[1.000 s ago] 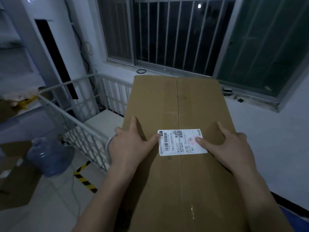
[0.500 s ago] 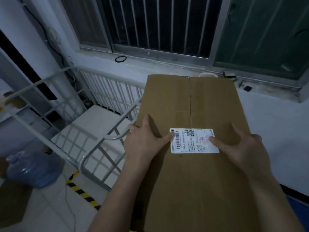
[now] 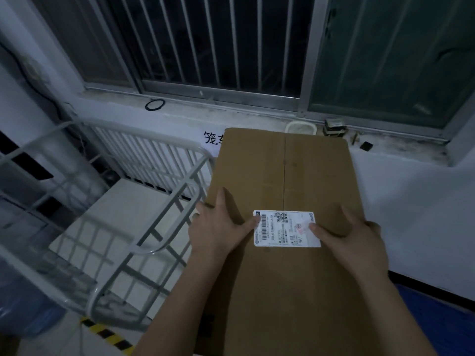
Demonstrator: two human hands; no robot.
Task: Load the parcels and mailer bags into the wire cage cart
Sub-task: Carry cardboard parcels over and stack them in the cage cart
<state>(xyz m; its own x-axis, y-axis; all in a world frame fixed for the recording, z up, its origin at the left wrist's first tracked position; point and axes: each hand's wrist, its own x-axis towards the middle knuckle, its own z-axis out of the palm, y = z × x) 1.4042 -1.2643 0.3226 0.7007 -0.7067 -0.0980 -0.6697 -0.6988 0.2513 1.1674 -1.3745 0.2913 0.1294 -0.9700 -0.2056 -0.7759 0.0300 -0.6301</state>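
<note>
A dim room, with a barred window (image 3: pixel 205 47) above a grimy sill (image 3: pixel 231 111) and a white wall below it. To my left stands the wire cage cart (image 3: pixel 180 201), its white floor panel showing between the rails, and a paper sign (image 3: pixel 209 140) hangs on the wall behind it. Striped hazard tape (image 3: pixel 108 332) marks the floor by its near corner.

The big cardboard box (image 3: pixel 282 170) is up in the air in front of me, just right of the cart's top rail and not yet over it. The left hand (image 3: pixel 218 229) grips the box's left edge and the right hand (image 3: pixel 354 240) its right edge, each thumb lying on top and touching the shipping label (image 3: pixel 285 228).

I'd say this is the carry-in step. Next I'd swing the box left, lift its far end clear of the rail, then lower it flat onto the panel. It's long, so a catch on the rail is the risk.
</note>
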